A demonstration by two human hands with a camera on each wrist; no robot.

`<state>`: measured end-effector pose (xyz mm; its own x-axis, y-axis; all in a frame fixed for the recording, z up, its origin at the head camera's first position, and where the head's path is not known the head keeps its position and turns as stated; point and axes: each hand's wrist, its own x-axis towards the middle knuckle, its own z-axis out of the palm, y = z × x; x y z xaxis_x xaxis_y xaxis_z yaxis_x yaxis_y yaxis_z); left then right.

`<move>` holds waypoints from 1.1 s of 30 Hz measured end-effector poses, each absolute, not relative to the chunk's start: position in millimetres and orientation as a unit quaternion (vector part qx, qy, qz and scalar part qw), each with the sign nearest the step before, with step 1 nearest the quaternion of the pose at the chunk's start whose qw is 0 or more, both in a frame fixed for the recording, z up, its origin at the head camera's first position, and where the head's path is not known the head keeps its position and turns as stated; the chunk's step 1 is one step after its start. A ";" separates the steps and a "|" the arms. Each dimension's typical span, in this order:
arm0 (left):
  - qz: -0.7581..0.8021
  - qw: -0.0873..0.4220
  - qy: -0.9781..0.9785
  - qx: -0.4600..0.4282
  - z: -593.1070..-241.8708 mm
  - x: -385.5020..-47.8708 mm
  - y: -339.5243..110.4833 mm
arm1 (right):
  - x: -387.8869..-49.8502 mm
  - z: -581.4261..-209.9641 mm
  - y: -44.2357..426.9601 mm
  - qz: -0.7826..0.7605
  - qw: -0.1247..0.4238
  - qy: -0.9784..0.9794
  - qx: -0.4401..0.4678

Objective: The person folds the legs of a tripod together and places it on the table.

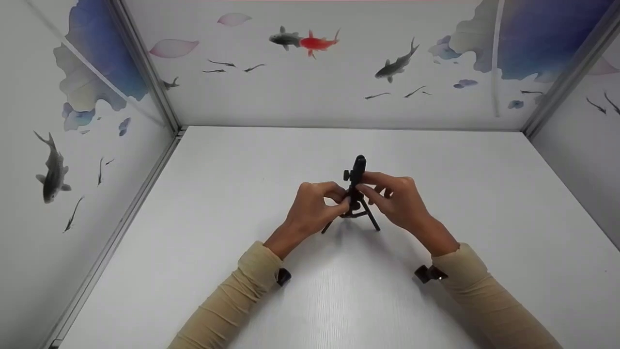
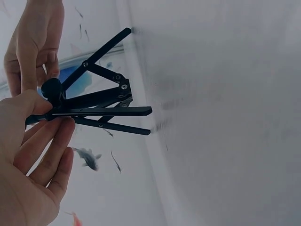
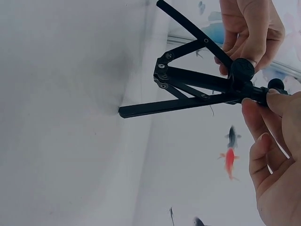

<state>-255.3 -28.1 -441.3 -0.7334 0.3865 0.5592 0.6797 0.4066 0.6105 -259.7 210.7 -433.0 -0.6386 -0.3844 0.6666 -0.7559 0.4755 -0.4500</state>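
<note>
A small black tripod (image 1: 370,215) stands upright on the white table with its legs spread, its feet at the tabletop. My left hand (image 1: 315,203) grips it low, around the collar where the legs join the column. Higher up, my right hand (image 1: 399,198) pinches the upper column (image 1: 359,167) between thumb and fingers. A round knob (image 2: 51,88) sticks out beside my left thumb in the left wrist view. In the right wrist view, a smaller knob (image 3: 276,84) is by my right thumb. My fingers partly hide the column.
The white tabletop (image 1: 339,300) surrounds the tripod. Behind it rises a back wall (image 1: 315,97) printed with fish and petals, and a left wall (image 1: 97,145) meets the table along a metal edge. Small dark cameras (image 1: 428,274) hang under both cuffs.
</note>
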 end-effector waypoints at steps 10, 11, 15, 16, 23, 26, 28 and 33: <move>-0.445 0.166 -0.818 -0.324 -441.2 -254.3 -27.9 | -258.2 -430.9 210.2 0.374 0.242 -0.824 0.350; -0.446 0.166 -0.817 -0.325 -441.3 -254.2 -28.0 | -257.9 -430.7 210.1 0.374 0.243 -0.824 0.350; -0.449 0.170 -0.814 -0.327 -441.9 -254.5 -28.1 | -258.0 -431.1 209.7 0.376 0.245 -0.821 0.352; -0.449 0.171 -0.813 -0.327 -441.9 -254.4 -28.1 | -258.1 -431.2 209.8 0.376 0.245 -0.821 0.353; -0.443 0.183 -0.815 -0.325 -441.7 -253.8 -27.3 | -258.4 -431.2 210.3 0.385 0.240 -0.819 0.352; -0.435 0.191 -0.818 -0.325 -441.5 -253.5 -26.8 | -259.3 -432.9 210.7 0.387 0.243 -0.817 0.351; -0.431 0.196 -0.818 -0.326 -441.3 -253.4 -26.6 | -259.8 -433.5 210.9 0.386 0.245 -0.817 0.351; -0.430 0.204 -0.817 -0.326 -440.8 -253.3 -26.9 | -260.5 -432.9 211.0 0.381 0.243 -0.821 0.348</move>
<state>-253.3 -26.9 -440.8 -0.7043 0.3578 0.6131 0.7080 0.4175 0.5696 -260.5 211.0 -432.9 -0.6394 -0.3868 0.6644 -0.7572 0.4669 -0.4569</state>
